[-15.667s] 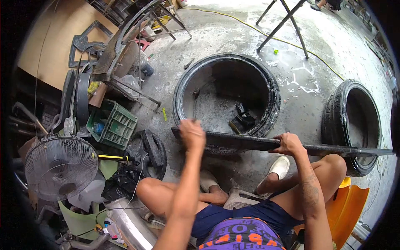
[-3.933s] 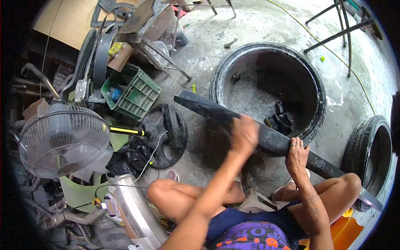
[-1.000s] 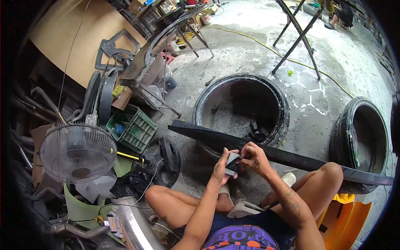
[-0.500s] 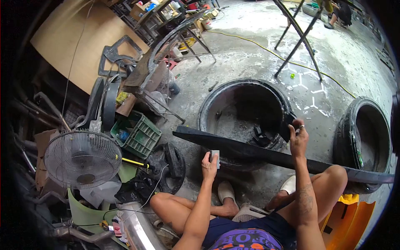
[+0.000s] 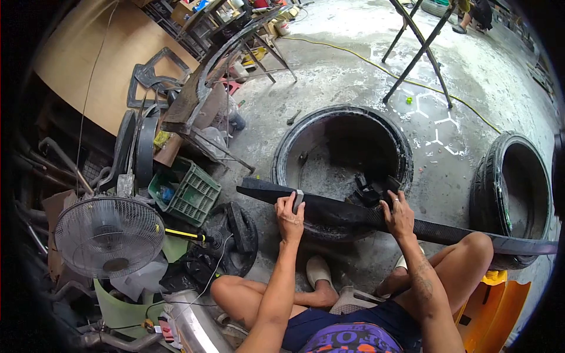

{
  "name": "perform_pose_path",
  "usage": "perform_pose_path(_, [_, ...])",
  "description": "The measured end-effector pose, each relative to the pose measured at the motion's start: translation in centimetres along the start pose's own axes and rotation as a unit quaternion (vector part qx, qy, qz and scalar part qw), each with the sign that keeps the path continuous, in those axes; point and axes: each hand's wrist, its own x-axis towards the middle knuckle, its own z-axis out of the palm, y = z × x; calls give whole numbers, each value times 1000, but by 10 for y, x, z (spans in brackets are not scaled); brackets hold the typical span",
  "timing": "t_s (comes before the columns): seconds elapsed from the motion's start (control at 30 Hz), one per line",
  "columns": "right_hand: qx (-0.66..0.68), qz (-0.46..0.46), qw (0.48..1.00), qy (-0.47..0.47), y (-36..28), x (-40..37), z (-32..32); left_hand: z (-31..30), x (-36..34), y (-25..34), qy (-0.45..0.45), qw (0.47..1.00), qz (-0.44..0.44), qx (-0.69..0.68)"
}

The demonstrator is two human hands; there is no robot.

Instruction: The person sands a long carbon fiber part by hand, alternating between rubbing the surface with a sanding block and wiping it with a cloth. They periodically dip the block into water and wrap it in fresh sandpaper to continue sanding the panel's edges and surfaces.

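A long dark curved strip point(image 5: 335, 210) lies across the near rim of a round black tub point(image 5: 406, 141) and reaches to the right, over a second tire-like ring. My left hand point(image 5: 290, 216) is closed round a small grey block point(image 5: 298, 201), which is at the strip's left part. Over the middle of the strip, my right hand point(image 5: 400, 216) has its fingers bent around a small black piece point(image 5: 391, 186) near the tub's right wall. Several dark pieces point(image 5: 366, 191) lie inside the tub.
On the left stand a wire fan point(image 5: 110, 235), a green crate point(image 5: 191, 191) and a dark round base point(image 5: 242, 238). The second ring point(image 5: 491, 194) stands at the right, near an orange panel point(image 5: 500, 306). Metal legs point(image 5: 421, 53) rise behind. Another person point(image 5: 479, 17) is far off at top right.
My left hand has moved up with the grey block to the strip. My right hand has come down and left with the black piece. The view has shifted slightly.
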Motion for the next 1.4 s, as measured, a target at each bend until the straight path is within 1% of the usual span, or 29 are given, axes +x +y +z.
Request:
perform_pose_path(0.07, [-2, 25, 1000, -8, -3, 0, 0, 2, -2, 12, -17, 999, 32, 17])
perform_pose_path(0.1, [0, 27, 1000, -11, -2, -2, 2, 5, -7, 26, -31, 999, 43, -4])
perform_pose_path(0.17, [-25, 9, 999, 17, -1, -1, 5, 18, -22, 52, -77, 994, 74, -26])
perform_pose_path(0.27, [-40, 10, 999, 11, 1, -1, 5, 42, -52, 100, -131, 983, 112, -55])
perform_pose_path(0.3, [-31, 18, 999, 10, -1, -1, 3, 54, -62, 104, -144, 979, 130, -62])
perform_pose_path(0.33, [-18, 22, 1000, 3, 0, 0, 3, 58, -66, 110, -162, 976, 125, -69])
perform_pose_path(0.4, [-18, 24, 1000, 2, 1, -1, 3, 59, -66, 107, -155, 979, 110, -75])
perform_pose_path(0.43, [-39, 9, 999, 14, 4, -2, 6, 57, -62, 99, -141, 983, 108, -49])
perform_pose_path(0.5, [-38, 13, 999, 8, 5, -3, 6, 48, -50, 72, -105, 990, 98, 3])
perform_pose_path(0.53, [-37, 17, 999, 5, 4, -2, 5, 45, -42, 49, -90, 993, 70, 7])
perform_pose_path(0.6, [-48, 20, 999, 3, 1, -2, 5, 28, -23, 4, -44, 995, 59, 65])
perform_pose_path(0.63, [-47, 26, 999, -8, 0, -2, 4, 15, -10, -15, -36, 998, 28, 52])
perform_pose_path(0.67, [-47, 32, 998, -17, 0, 0, 3, 10, 1, -49, -11, 999, 23, 39])
perform_pose_path(0.73, [-54, 27, 998, -24, 1, -1, 4, -11, 25, -109, 47, 996, 18, 68])
perform_pose_path(0.8, [-80, 30, 996, -16, 1, -2, 4, -31, 46, -171, 86, 988, -51, 119])
perform_pose_path(0.87, [-76, 24, 997, -3, 3, -2, 6, -52, 64, -230, 122, 977, -85, 151])
perform_pose_path(0.9, [-78, 26, 997, -4, 3, -2, 7, -62, 72, -244, 135, 972, -102, 162])
perform_pose_path(0.93, [-82, 29, 996, -5, -3, 0, 3, -70, 80, -252, 147, 967, -120, 171])
perform_pose_path(0.97, [-58, 78, 994, -41, -9, 2, -1, -74, 85, -258, 152, 965, -123, 175])
perform_pose_path(1.0, [-81, 46, 996, -12, -5, 0, 3, -76, 89, -262, 160, 965, -118, 170])
perform_pose_path(1.07, [-76, 40, 996, -12, 4, -2, 7, -79, 93, -265, 170, 965, -116, 165])
perform_pose_path(1.17, [-57, 27, 998, -21, 4, -3, 3, -76, 95, -270, 185, 961, -138, 150])
perform_pose_path(1.2, [-58, 26, 998, -21, 5, -3, 4, -76, 94, -270, 182, 961, -160, 136])
perform_pose_path(1.23, [-47, 10, 998, -30, 7, -4, 4, -75, 93, -269, 177, 960, -181, 120])
perform_pose_path(1.27, [-37, -4, 999, -40, 10, -5, 2, -73, 92, -268, 174, 961, -181, 118])
perform_pose_path(1.3, [19, 57, 995, -85, -1, -2, -7, -70, 90, -267, 178, 962, -177, 110])
perform_pose_path(1.33, [15, 62, 994, -84, -7, 0, -10, -66, 87, -270, 182, 963, -172, 101])
perform_pose_path(1.37, [-6, 43, 996, -75, -10, 0, -12, -64, 85, -273, 176, 965, -166, 105])
perform_pose_path(1.4, [-27, 24, 997, -66, -8, 1, -12, -66, 83, -262, 167, 960, -200, 99])
